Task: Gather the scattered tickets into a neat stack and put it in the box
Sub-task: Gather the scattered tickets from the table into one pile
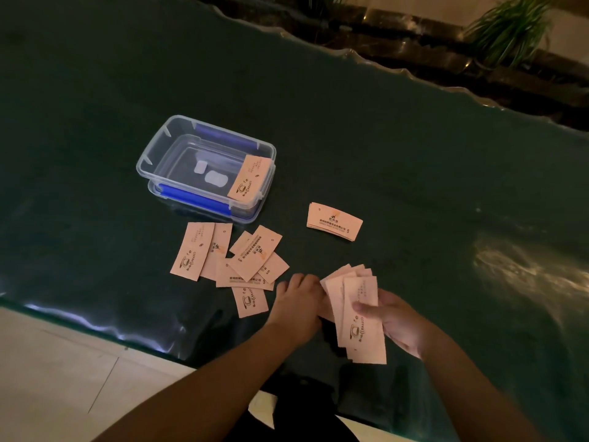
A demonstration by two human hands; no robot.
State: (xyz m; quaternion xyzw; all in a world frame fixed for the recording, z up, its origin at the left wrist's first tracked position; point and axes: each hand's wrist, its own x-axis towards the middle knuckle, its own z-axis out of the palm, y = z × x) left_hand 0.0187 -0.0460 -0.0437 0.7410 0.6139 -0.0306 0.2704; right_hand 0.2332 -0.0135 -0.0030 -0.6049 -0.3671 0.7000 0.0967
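Pink paper tickets lie on a dark green table (414,161). My right hand (401,323) grips a loose fan of tickets (357,311), thumb on top. My left hand (299,301) rests palm down beside that fan, fingers touching its left edge. Several scattered tickets (242,263) overlap on the table left of my left hand. A small neat ticket stack (334,221) lies further back to the right. The clear plastic box (165,145) with blue clips stands open at the back left, with one ticket (250,180) leaning across its right rim.
The box sits on its clear lid (204,204). The table's near edge (105,327) runs diagonally at lower left above a pale tiled floor (63,378). Potted plants (510,30) and a dark ledge stand beyond the far wavy edge.
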